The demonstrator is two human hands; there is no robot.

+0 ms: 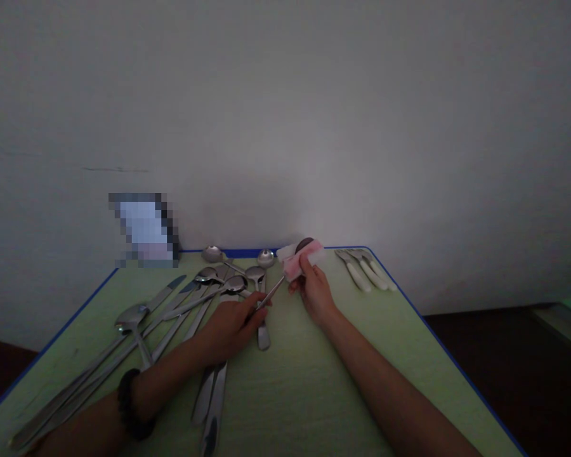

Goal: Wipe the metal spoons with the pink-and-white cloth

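My left hand (235, 324), a dark beaded bracelet on its wrist, is closed round the thin metal handle of a spoon (305, 244). The spoon slants up to the right, its bowl showing dark above a pink and white cloth (295, 261). My right hand (315, 292) pinches this cloth against the spoon just below the bowl, thumb on top. Beneath and beside my left hand lie several loose spoons and knives, among them a spoon with its bowl near the fingers (234, 284) and a large serving spoon (132, 317) farther left.
Three forks with pale handles (368, 273) lie together at the right back of the green table (304, 406), which has a blue edge. A blurred-out phone-like screen (145, 228) leans at the back left. The wall (314, 127) stands directly behind the table.
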